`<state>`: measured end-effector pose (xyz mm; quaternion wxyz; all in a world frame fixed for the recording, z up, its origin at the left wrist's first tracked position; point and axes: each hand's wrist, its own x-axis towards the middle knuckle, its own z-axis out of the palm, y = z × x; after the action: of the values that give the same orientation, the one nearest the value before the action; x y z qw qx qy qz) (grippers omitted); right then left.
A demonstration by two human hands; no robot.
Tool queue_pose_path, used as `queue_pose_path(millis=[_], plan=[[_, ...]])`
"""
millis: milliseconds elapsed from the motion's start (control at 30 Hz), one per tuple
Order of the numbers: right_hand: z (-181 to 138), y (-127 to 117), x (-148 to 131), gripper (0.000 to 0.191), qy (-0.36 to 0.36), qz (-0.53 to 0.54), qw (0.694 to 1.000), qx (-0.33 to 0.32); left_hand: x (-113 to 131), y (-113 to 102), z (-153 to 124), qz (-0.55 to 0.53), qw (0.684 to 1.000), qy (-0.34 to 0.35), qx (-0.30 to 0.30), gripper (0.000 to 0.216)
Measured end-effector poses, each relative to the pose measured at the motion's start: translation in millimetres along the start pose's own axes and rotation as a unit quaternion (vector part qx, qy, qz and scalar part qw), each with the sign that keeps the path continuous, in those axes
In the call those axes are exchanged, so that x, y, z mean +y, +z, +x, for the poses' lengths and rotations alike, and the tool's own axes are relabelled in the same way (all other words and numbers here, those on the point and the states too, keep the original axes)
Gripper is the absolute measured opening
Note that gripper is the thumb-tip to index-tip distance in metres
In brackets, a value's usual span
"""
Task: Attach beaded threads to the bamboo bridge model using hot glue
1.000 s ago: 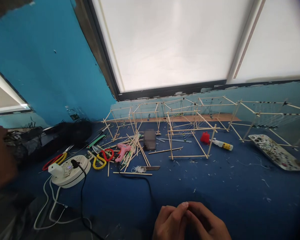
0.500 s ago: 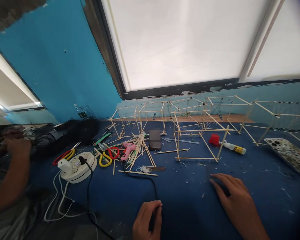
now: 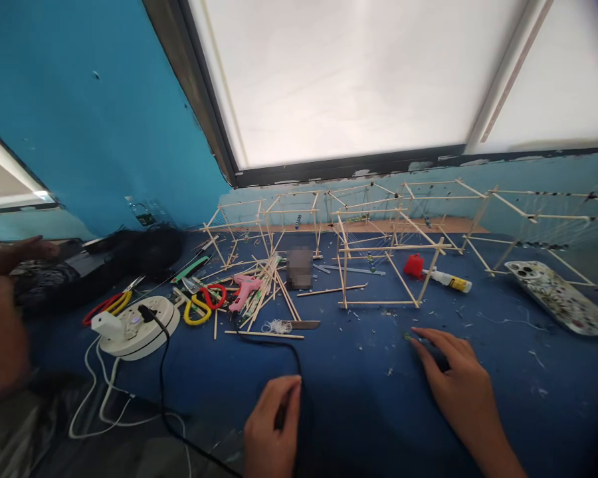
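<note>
My left hand (image 3: 273, 421) is low in the middle of the view, thumb and forefinger pinched together beside the glue gun's black cord (image 3: 284, 345). What that pinch holds, if anything, is too small to make out. My right hand (image 3: 456, 378) rests over the blue table to the right, its thumb and forefinger nearly closed around a tiny greenish bit (image 3: 407, 336) at their tips. Beyond it stands a stick frame (image 3: 379, 304) made of thin wooden sticks, with threads and dark beads strung inside. The pink glue gun (image 3: 244, 292) lies on loose sticks.
Scissors (image 3: 198, 312) with red and yellow handles, a blade (image 3: 303, 324), and a round power socket (image 3: 144, 332) lie leftward. A glue bottle (image 3: 451, 280), red object (image 3: 413, 265) and phone-shaped case (image 3: 561, 295) are rightward. Another person's arm (image 3: 2, 332) shows far left.
The view has turned slightly left and down or shifted, so the scene sits a little differently. My right fingertips have come to a tiny greenish bit. My left hand stays pinched.
</note>
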<state>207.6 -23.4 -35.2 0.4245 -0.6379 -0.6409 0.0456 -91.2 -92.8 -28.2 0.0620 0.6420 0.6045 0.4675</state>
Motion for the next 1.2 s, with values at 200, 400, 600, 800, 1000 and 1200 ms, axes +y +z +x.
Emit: queue_pose_path(millis=[200, 400, 600, 800, 1000, 1200], plan=[[1, -1, -1, 0.04, -0.002, 0.01, 1.0, 0.02, -26, -24, 91, 0.161, 0.986, -0.005, -0.049, 0.027], [-2, -2, 1, 0.032, -0.002, 0.032, 0.999, 0.041, -44, -11, 122, 0.228, 0.967, 0.02, -0.111, 0.02], [22, -23, -34, 0.02, -0.021, 0.152, 0.988, -0.002, -11, 11, 152, -0.035, 0.995, -0.018, -0.087, 0.022], [82, -7, -76, 0.04, -0.126, 0.238, 0.953, -0.141, 50, 62, 188, -0.209, 0.96, 0.047, -0.18, 0.02], [130, 32, -44, 0.016, -0.333, 0.209, 0.919, -0.034, 67, 107, 178, -0.167, 0.962, 0.144, -0.16, 0.019], [137, 40, -20, 0.019, -0.376, 0.199, 0.904, -0.042, 41, 118, 172, -0.155, 0.951, 0.244, -0.108, 0.013]])
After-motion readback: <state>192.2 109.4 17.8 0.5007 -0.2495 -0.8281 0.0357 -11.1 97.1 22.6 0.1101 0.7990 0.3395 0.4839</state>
